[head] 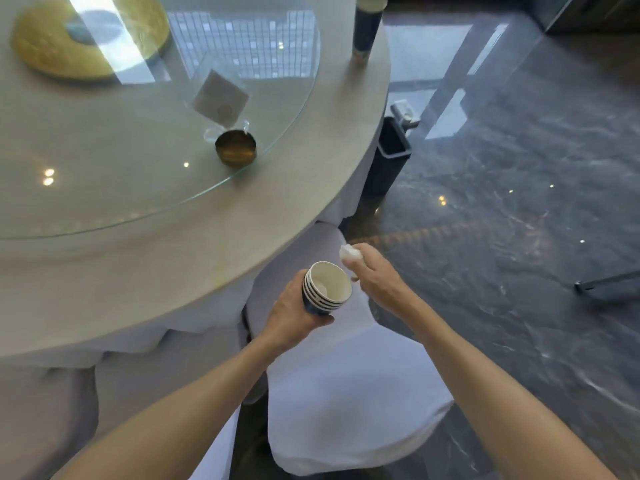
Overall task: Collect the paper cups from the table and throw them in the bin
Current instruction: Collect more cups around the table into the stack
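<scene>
Table rim (346,109): bare band outside the glass turntable (156,161); one tall cup (367,26) stands on it at the far edge.
Turntable: brass bowl (236,152) and card holder (221,98) near its right edge.
Bin (389,157): on the floor, tight against the tablecloth; mouth open upward.
Floor (502,202): open right of the bin.
Chair (346,393): covered, directly below both hands, between the person and the bin.

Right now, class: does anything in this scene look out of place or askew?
One paper cup stands alone at the table's far edge, uncollected, while the left hand holds the stacked cups. The right hand pinches a crumpled white wad. Nothing looks spilled or damaged.
</scene>
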Demonstrator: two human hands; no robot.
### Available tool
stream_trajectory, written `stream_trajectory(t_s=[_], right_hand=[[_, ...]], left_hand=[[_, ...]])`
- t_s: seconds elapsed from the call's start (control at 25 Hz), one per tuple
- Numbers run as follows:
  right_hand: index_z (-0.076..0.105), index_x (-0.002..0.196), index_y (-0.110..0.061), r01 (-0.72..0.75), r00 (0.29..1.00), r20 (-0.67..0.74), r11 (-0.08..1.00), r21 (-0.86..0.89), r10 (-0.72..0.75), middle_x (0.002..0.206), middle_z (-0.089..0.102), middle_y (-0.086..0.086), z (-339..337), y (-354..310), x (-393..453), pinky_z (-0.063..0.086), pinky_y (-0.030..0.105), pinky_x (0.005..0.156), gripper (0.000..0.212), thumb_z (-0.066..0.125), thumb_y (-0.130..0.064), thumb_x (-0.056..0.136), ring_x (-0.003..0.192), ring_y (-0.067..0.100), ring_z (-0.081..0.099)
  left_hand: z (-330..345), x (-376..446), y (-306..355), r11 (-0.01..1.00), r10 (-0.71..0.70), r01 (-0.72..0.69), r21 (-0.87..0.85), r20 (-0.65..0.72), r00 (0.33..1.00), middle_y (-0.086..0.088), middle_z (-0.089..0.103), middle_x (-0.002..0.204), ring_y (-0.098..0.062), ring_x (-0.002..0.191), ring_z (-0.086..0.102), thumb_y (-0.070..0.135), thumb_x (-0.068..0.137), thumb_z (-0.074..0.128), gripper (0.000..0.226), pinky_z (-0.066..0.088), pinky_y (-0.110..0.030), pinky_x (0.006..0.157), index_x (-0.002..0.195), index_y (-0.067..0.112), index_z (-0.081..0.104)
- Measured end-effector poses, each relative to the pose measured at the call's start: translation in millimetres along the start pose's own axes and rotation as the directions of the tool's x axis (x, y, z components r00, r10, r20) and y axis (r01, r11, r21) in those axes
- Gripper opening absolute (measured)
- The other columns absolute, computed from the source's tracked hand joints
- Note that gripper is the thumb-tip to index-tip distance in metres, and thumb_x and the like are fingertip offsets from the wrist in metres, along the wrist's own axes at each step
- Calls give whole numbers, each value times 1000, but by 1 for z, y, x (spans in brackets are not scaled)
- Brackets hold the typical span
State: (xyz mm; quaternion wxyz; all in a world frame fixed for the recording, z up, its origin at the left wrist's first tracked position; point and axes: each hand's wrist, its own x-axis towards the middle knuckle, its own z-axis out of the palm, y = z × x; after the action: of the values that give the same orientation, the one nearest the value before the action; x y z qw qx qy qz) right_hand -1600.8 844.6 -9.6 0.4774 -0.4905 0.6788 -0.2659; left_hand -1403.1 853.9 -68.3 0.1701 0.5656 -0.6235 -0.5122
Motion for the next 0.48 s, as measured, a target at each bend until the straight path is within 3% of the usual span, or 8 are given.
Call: stream_trajectory(t_s=[0.12, 0.2, 0.28, 0.48], right_hand=[[64, 109, -27, 12, 1000, -15, 998, -63, -13, 109, 61, 0, -15, -7, -24, 50, 31, 83, 16, 50, -29, 103, 94, 13, 60], [56, 123, -24, -22, 999, -51, 996, -91, 17, 108, 63, 7, -28, -9, -40, 54, 31, 85, 27, 58, -28, 97, 94, 20, 61], [49, 120, -24, 25, 993, -104, 972, -233, -50, 103, 67, 3, -42, -9, -53, 57, 38, 81, 36, 66, -34, 90, 91, 23, 65], [75, 106, -17, 122, 957, -180, 881, -457, -226, 110, 61, 0, -95, 3, -91, 58, 42, 83, 27, 66, -40, 95, 90, 26, 67]], left_hand=[[3, 1, 29, 997, 75, -75, -1, 5, 997, 10, 64, 126, -17, 116, 63, 28, 61, 93, 87, 55, -42, 97, 136, 34, 49], [10, -5, 49, 991, 135, -135, 19, 3, 991, 10, 64, 125, -16, 115, 63, 29, 62, 93, 87, 56, -41, 96, 137, 34, 49], [23, -10, 67, 985, 167, -166, 35, -3, 986, 10, 64, 124, -15, 112, 64, 26, 65, 94, 85, 58, -36, 93, 137, 33, 49], [81, -30, 117, 975, 220, -219, 28, -15, 975, 7, 64, 121, -16, 108, 65, 21, 66, 94, 82, 58, -29, 87, 134, 33, 49]])
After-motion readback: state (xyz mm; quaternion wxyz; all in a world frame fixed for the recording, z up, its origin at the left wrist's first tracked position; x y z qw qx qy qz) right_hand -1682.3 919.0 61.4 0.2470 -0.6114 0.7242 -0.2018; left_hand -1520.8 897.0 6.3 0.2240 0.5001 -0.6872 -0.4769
